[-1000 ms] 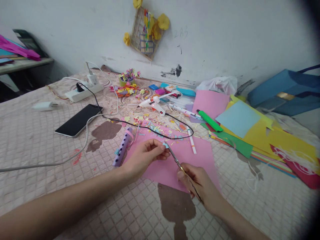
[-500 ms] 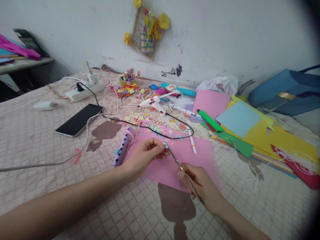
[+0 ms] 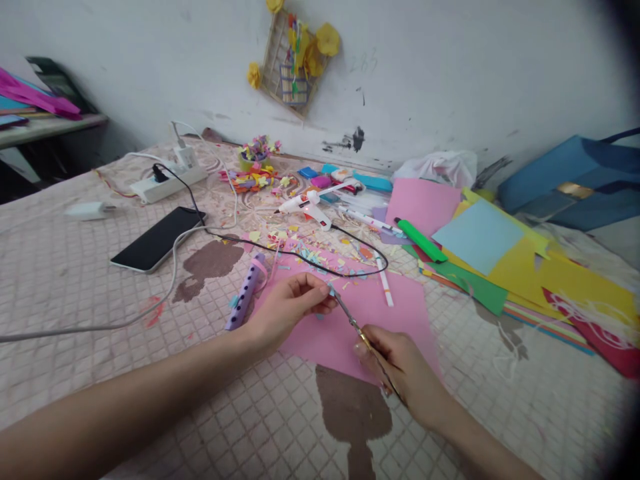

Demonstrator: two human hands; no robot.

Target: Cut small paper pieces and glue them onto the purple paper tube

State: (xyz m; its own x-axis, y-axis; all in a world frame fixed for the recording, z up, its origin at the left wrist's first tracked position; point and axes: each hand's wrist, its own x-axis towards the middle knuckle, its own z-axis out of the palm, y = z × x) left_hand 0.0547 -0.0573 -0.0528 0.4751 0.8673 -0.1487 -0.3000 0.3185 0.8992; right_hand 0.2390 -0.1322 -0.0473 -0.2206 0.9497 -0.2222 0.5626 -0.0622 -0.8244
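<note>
My left hand [image 3: 300, 303] pinches a small light blue piece of paper [image 3: 331, 290] between thumb and fingertips. In my right hand [image 3: 395, 360] is a pair of scissors [image 3: 356, 325], fingers wrapped round the handles. The blade tips meet the paper's edge at my left fingertips. Both hands are above a pink sheet of paper [image 3: 400, 327] on the table. A purple paper tube with dark dots [image 3: 245, 293] lies just left of my left hand. Coloured paper scraps [image 3: 320, 257] are strewn over the sheet's far part.
A white glue gun [image 3: 307, 207] lies beyond the scraps, its black cord looping across the pink sheet. To the left are a phone [image 3: 159, 240] and a power strip [image 3: 167, 183]. Coloured paper sheets [image 3: 480, 237], a green marker-like cutter [image 3: 420, 240] and a blue bag [image 3: 575, 180] lie right.
The scissor tips have shifted slightly at the blue paper, and less of it shows. A small blue bit now lies on the pink sheet below my left fingers.
</note>
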